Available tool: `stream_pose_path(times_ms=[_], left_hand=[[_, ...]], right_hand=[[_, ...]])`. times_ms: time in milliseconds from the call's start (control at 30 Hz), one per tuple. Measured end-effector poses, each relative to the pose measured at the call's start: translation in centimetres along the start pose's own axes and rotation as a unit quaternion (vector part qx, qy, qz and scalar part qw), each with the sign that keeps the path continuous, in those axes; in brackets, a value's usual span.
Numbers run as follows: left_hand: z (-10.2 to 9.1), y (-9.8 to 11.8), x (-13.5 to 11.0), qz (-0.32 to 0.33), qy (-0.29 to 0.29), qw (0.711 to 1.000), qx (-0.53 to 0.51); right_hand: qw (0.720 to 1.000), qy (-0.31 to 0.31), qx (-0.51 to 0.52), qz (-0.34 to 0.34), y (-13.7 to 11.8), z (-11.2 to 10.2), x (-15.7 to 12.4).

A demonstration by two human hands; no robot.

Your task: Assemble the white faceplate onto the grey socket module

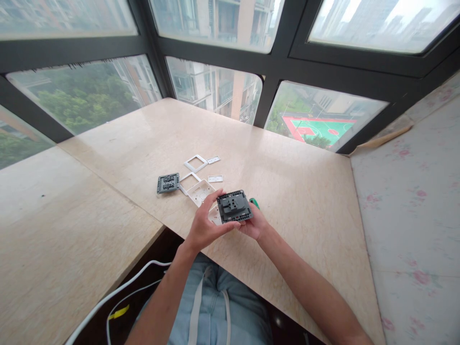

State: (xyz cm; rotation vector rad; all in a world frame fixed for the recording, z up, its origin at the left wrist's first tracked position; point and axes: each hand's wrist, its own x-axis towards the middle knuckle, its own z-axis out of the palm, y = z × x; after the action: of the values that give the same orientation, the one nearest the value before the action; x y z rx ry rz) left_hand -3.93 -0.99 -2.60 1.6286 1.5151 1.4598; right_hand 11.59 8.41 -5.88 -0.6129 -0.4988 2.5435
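Note:
My left hand pinches the left side of a black wall switch module, thumb at its near edge and fingers at its far left corner. The module's back, with its terminal block, faces up. Under its right near corner my right hand closes on it, the fingers mostly hidden beneath. A green handle-like piece shows just beyond my right hand; its kind, and whether the hand holds it, I cannot tell. A white mounting box stands just past my left fingers, and another white part is partly covered by that hand.
A second black switch module lies to the left on the stone sill. Two white square frames and two small white strips lie beyond my hands. White cables hang below the sill's front edge; windows rise behind.

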Motion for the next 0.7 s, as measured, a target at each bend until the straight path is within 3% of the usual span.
stream_pose_path(times_ms=[200, 300, 367, 500, 600, 700], left_hand=[[0.5, -0.2, -0.2, -0.023, 0.065, 0.993, -0.095], [0.1, 0.0, 0.0, -0.070, 0.136, 0.963, -0.220], [-0.7, 0.3, 0.0, -0.125, 0.169, 0.923, -0.322], [-2.7, 1.5, -0.7, -0.251, 0.213, 0.807, -0.490], [-4.0, 2.2, -1.7, -0.322, 0.245, 0.734, -0.546], [-4.9, 2.2, -2.6, -0.388, 0.261, 0.679, -0.565]], right_hand=[[0.999, 0.000, 0.051, 0.013, -0.8, 0.9, -0.1], [0.997, 0.003, 0.074, 0.008, -1.3, 1.4, -0.6], [0.996, 0.006, 0.085, 0.000, -1.8, 1.6, -0.9], [0.996, 0.014, 0.092, -0.009, -2.5, 1.5, -1.2], [0.996, 0.022, 0.088, -0.010, -2.8, 1.4, -1.2], [0.996, 0.032, 0.079, -0.009, -2.8, 1.4, -1.2]])
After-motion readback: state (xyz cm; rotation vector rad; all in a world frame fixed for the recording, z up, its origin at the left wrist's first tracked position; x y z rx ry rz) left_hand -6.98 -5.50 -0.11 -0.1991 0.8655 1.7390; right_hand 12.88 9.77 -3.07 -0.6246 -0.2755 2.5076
